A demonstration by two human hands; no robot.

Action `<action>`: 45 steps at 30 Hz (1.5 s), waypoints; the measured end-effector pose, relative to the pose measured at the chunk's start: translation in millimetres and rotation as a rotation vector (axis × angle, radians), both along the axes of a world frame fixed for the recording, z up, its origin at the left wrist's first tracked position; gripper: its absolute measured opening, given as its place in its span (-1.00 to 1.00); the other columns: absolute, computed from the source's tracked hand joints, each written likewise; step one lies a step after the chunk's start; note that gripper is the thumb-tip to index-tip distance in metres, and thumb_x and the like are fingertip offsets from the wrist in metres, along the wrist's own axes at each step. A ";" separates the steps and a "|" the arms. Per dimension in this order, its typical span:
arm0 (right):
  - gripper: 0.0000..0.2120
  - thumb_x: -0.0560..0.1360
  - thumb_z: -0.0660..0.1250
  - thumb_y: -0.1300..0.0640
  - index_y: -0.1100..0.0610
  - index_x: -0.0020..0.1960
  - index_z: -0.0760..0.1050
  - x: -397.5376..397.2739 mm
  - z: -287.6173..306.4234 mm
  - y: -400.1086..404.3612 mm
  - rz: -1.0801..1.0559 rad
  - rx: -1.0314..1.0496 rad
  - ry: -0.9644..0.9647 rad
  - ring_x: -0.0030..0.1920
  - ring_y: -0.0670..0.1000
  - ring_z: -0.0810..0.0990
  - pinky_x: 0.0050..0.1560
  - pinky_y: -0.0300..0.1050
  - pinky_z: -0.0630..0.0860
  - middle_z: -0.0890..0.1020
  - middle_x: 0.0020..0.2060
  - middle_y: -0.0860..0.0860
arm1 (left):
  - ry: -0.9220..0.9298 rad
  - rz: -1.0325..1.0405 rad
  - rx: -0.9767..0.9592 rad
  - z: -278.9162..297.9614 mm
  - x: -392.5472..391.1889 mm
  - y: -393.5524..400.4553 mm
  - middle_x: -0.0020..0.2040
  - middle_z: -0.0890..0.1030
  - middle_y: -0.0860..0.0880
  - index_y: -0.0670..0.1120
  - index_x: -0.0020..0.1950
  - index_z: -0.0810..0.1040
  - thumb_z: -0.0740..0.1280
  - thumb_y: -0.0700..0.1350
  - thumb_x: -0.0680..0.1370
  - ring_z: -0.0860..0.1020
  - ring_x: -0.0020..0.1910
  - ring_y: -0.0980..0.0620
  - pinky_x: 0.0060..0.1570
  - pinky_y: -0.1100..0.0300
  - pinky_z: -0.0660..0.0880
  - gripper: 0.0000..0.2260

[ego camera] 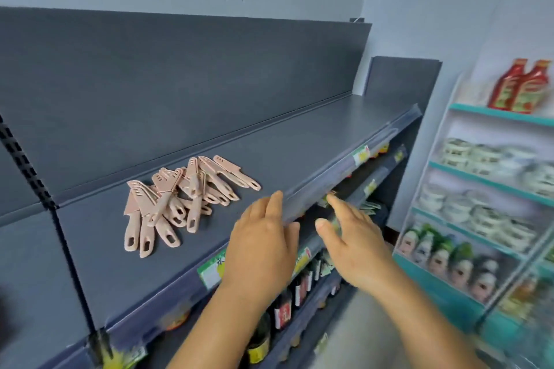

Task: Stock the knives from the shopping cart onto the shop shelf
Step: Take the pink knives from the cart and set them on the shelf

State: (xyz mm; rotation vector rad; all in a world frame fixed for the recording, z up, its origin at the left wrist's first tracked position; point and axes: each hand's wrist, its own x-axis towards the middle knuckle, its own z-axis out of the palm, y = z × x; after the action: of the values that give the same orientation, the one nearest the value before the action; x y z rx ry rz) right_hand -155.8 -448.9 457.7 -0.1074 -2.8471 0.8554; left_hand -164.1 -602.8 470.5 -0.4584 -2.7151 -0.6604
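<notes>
Several pink sheathed knives [183, 198] lie in a loose pile on the dark grey top shelf [299, 141], left of centre. My left hand [263, 246] hovers over the shelf's front edge, right of the pile, fingers straight and holding nothing. My right hand [353, 240] is beside it, just off the shelf's front edge, fingers relaxed and empty. Neither hand touches a knife. The shopping cart is out of view.
Below the top shelf, lower shelves hold dark bottles [284, 308] and small packets with price tags [209, 272] along the rails. At the right stands a teal-edged rack [479, 171] with red sauce bottles [521, 87], stacked bowls and packaged goods.
</notes>
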 end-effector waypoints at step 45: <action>-0.47 0.58 0.23 0.07 0.08 0.50 0.17 287.5 -378.9 421.8 -0.901 -0.496 -0.435 0.31 0.10 0.39 0.23 -0.09 0.34 0.41 0.35 0.11 | -0.713 -0.552 -0.491 -375.7 167.6 499.4 0.40 0.30 -0.09 -0.07 0.51 0.10 0.15 -0.01 0.61 0.31 0.35 -0.08 0.27 0.03 0.35 -0.50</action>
State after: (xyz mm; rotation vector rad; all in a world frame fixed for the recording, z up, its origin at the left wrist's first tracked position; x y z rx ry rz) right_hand 131.7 -27.1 78.7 -1.6369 -2.3528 1.3442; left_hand 3.5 -103.4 94.8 -1.3493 -3.4591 -0.2851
